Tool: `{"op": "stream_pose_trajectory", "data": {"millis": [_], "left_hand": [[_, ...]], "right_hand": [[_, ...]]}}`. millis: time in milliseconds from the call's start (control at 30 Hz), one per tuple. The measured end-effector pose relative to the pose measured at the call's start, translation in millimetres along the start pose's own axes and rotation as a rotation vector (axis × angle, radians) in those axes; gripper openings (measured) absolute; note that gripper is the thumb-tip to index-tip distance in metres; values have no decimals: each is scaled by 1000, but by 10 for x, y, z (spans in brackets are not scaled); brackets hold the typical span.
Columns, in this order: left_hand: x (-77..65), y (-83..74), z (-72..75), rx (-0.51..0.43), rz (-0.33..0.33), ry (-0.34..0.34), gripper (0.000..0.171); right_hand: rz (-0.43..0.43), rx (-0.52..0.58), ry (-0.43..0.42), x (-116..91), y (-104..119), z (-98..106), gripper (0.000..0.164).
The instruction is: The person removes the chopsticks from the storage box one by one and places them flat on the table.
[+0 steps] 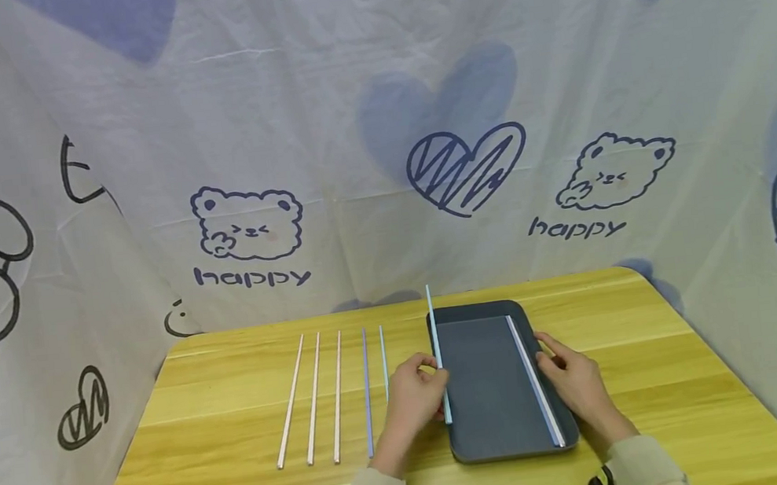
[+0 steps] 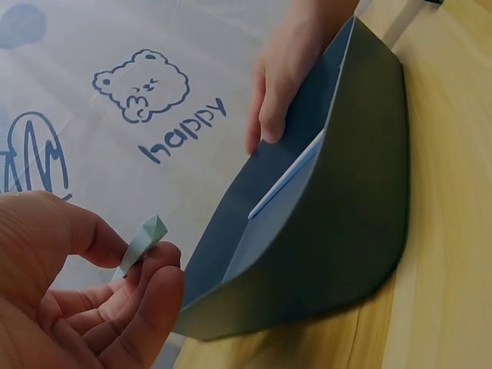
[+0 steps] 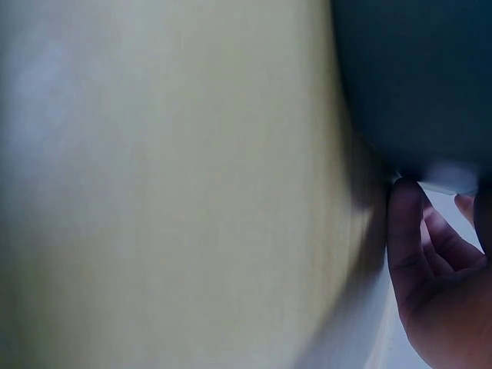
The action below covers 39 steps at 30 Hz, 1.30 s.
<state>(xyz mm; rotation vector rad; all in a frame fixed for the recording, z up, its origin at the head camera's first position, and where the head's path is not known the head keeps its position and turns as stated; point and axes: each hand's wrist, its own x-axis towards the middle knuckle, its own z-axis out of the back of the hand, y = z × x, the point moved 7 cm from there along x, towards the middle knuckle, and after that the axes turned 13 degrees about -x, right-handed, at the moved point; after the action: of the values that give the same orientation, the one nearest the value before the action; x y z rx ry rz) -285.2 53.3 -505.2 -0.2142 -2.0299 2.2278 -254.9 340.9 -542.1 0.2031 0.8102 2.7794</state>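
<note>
My left hand [image 1: 413, 398] pinches a thin light blue stick [image 1: 432, 321] between thumb and fingers, over the left rim of a dark grey tray [image 1: 490, 398]. Its near end, faceted and mint-toned, pokes out past the fingertips in the left wrist view. On the opposite side, my right hand [image 1: 575, 381] grips the tray's right rim, thumb at the top edge and fingers along the outer wall. Inside the tray, a white stick [image 1: 540, 384] and a blue stick [image 1: 529, 376] lie side by side along the right wall.
Left of the tray, three pale pinkish-white sticks [image 1: 313, 400], a violet-blue stick [image 1: 366, 387] and another light blue stick [image 1: 383, 354] lie in a spaced row on the wooden table [image 1: 218, 450]. My left hand partly covers that last one. A printed cloth [image 1: 350, 144] hangs behind.
</note>
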Motion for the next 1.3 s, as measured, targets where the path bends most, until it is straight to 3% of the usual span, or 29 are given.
{"op": "stream_pose_trajectory", "data": {"millis": [300, 633, 800, 1100, 1300], "left_hand": [[18, 18, 233, 54, -56, -45, 22], [9, 75, 536, 82, -24, -86, 25], [-6, 132, 639, 65, -15, -94, 27], [-15, 208, 821, 122, -14, -148, 26], [-60, 247, 969, 144, -2, -144, 28]], "right_hand": [[-6, 1, 10, 0, -3, -6, 47], [9, 2, -3, 4, 2, -6, 47], [12, -1, -8, 8, -7, -11, 47], [17, -2, -14, 15, -16, -12, 47], [19, 2, -4, 5, -4, -13, 48]]}}
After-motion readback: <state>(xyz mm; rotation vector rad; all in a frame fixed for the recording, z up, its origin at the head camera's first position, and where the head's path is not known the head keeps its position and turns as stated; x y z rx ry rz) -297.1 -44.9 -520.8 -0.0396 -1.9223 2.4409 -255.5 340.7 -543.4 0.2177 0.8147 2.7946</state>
